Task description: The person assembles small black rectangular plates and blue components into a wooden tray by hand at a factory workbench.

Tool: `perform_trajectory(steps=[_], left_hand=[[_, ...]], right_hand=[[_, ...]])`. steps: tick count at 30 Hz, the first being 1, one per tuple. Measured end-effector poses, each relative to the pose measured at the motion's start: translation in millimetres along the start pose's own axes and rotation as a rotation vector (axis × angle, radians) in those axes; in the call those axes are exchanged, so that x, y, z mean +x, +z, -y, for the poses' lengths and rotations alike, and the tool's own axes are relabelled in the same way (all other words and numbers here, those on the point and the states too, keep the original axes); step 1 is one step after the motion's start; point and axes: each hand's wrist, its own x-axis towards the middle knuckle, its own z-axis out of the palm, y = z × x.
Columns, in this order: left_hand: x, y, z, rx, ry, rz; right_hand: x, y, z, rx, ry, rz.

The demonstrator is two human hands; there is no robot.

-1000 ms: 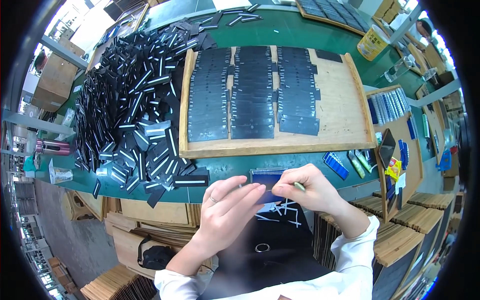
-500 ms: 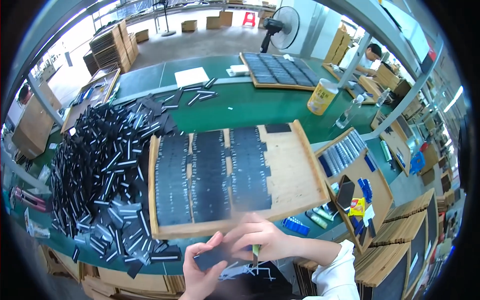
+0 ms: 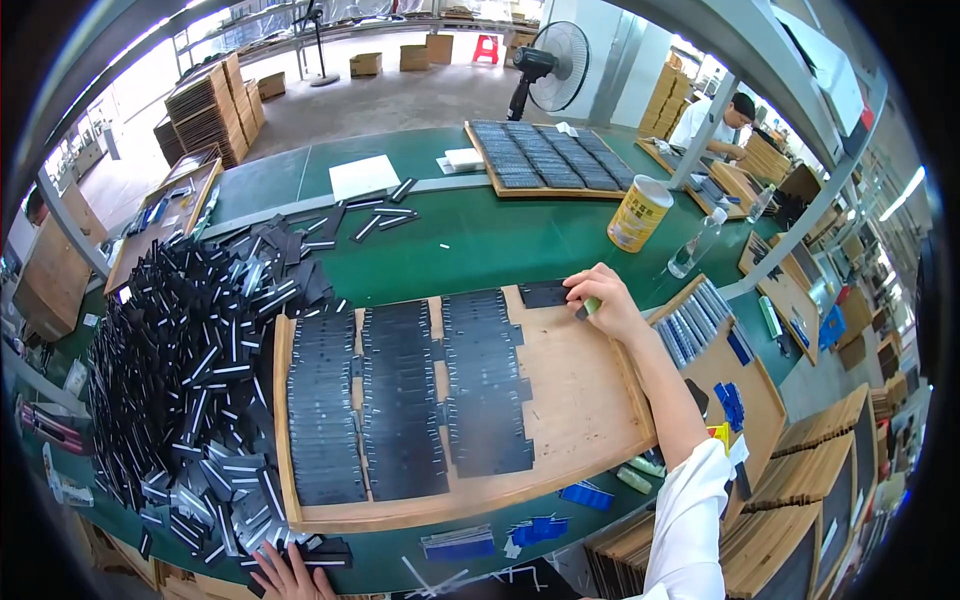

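My right hand (image 3: 606, 305) is at the far right corner of a wooden tray (image 3: 640, 405). A small green tool (image 3: 589, 308) is tucked in its fingers; its working end is hard to make out. Those fingertips also touch a flat black piece (image 3: 543, 294) lying at the top of the fourth column. Three long columns of overlapping black pieces (image 3: 405, 400) fill the tray's left and middle. Near the lower edge, my left hand (image 3: 290, 578) has its fingers spread over black strips (image 3: 328, 553) beside a large loose heap (image 3: 190, 370) of black pieces with white stripes.
On the green table stand a yellow can (image 3: 640, 214) and a clear bottle (image 3: 697, 243). A filled tray (image 3: 545, 160) lies at the back. Blue strip bundles (image 3: 458, 542) are below the work tray. Right of it sits another wooden tray (image 3: 765, 400). A co-worker (image 3: 715, 125) sits far right.
My hands were together in front of the tray around a dark flat piece. Now the right has reached to the tray's far corner and the left has moved down-left to the loose strips.
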Motion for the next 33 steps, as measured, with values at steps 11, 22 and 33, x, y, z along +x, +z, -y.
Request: perform_trajectory(steps=[11,22,33], left_hand=[[-2.3,-13.0,-12.9,-0.269,0.016,0.096],[-20.6,-8.1,-10.4,-0.276,0.114,0.031],[-28.3,-16.5,-16.3,-0.422,0.655,-0.423]], right_hand=[[5.7,10.8,12.3,-0.056,-0.062,-0.173],[-55.5,-26.0,188.6,0.534,0.608,0.173],[-133.6,61.6,353.2,0.679,0.264,0.483]])
